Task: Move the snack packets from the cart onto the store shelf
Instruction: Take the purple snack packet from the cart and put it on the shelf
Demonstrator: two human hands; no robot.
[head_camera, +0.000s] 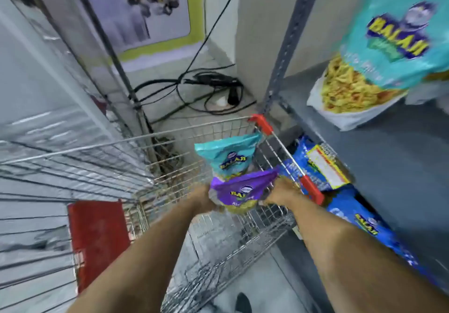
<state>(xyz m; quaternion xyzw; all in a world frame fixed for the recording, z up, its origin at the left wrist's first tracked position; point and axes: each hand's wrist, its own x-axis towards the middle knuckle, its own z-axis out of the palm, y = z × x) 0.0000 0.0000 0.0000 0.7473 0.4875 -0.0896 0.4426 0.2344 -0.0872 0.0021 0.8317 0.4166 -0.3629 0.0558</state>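
A purple snack packet (239, 190) is held inside the wire cart (213, 128), my left hand (205, 197) gripping its left side and my right hand (283, 191) its right side. Behind it in the cart leans a teal snack packet (228, 157). Another teal packet (379, 52) stands on the grey store shelf (388, 147) at the upper right. Blue snack packets (315, 167) lie on the lower shelf level, right of the cart.
The cart has red corner guards (262, 123) and a red flap (97, 239) at its near left. Black cables (209, 89) coil on the floor beyond it. A grey perforated shelf upright (289, 45) rises by the cart's far right corner. A wire rack (36, 179) stands to the left.
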